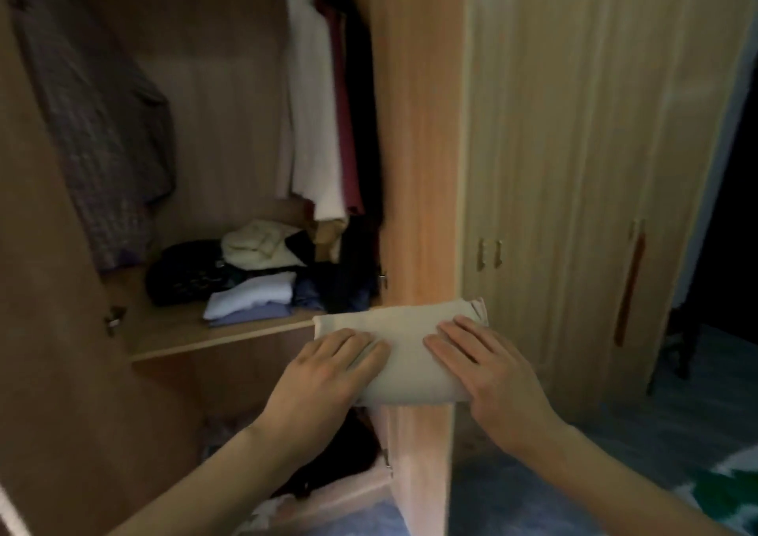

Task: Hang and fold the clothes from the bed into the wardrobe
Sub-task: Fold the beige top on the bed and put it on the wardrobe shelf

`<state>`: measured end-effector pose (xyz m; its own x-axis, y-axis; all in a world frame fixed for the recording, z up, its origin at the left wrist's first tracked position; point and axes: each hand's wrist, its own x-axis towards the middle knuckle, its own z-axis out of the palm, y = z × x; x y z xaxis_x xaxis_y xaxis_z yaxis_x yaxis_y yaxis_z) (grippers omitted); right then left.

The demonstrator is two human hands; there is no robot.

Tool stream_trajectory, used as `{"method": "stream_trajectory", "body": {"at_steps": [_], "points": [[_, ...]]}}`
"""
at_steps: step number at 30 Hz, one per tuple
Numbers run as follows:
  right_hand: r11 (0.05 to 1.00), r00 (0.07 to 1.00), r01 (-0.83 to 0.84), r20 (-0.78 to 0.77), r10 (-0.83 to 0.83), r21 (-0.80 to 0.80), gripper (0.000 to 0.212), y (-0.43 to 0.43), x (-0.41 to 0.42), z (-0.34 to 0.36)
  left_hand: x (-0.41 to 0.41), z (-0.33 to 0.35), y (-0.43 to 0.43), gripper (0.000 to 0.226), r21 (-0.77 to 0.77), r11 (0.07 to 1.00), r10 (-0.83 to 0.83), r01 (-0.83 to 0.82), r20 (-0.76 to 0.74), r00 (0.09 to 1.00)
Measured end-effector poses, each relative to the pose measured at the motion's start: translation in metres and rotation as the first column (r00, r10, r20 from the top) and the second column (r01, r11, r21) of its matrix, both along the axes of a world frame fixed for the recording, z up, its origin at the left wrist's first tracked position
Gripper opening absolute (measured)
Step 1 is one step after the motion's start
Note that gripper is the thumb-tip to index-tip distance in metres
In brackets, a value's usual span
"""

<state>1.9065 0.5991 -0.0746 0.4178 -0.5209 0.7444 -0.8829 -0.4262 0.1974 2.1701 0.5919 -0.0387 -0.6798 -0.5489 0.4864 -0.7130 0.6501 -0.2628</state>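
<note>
A folded beige garment (pixel 406 351) hangs in the air in front of the open wardrobe, just right of its shelf (pixel 176 338). My left hand (pixel 328 375) holds its left end and my right hand (pixel 488 367) its right end. Both hands lie with straight fingers flat on top, and the thumbs are hidden beneath the cloth. On the shelf sits a stack of folded white and blue clothes (pixel 254 295) beside a cream bundle (pixel 258 244). Above it, white, red and dark garments (pixel 316 100) hang from the rail.
A plaid shirt (pixel 102 133) hangs at the wardrobe's left. A black bag (pixel 184 273) lies on the shelf. The open door's edge (pixel 418 166) stands right behind the garment. Closed doors (pixel 574 166) are to the right. Dark clothes (pixel 336 453) fill the lower compartment.
</note>
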Motion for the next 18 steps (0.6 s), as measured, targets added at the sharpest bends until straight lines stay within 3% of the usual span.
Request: {"method": "stream_trajectory", "body": {"at_steps": [3,6,9,13,18], "points": [[0.998,0.998,-0.064,-0.015,0.064,0.028,0.066,-0.042,0.061,-0.001,0.059,-0.010,-0.022,0.051,0.021,0.997,0.073,-0.072,-0.042,0.996],[0.988,0.988,-0.147,-0.045,0.149,0.039,0.051,-0.079,0.117,-0.010,0.112,-0.024,-0.044,0.051,0.052,0.991,0.128,-0.124,-0.091,0.988],[0.978,0.982,-0.174,-0.050,0.181,0.113,0.061,-0.111,0.155,-0.023,0.150,-0.039,-0.066,0.053,0.093,0.981,0.178,-0.168,-0.114,0.977],[0.954,0.974,-0.198,-0.061,0.217,0.224,0.081,-0.155,0.179,-0.047,0.175,-0.066,-0.101,0.050,0.149,0.969,0.215,-0.198,-0.105,0.971],[0.924,0.960,-0.254,-0.045,0.278,0.287,0.073,-0.230,0.191,-0.076,0.182,-0.093,-0.160,0.054,0.191,0.940,0.295,-0.284,-0.030,0.955]]}}
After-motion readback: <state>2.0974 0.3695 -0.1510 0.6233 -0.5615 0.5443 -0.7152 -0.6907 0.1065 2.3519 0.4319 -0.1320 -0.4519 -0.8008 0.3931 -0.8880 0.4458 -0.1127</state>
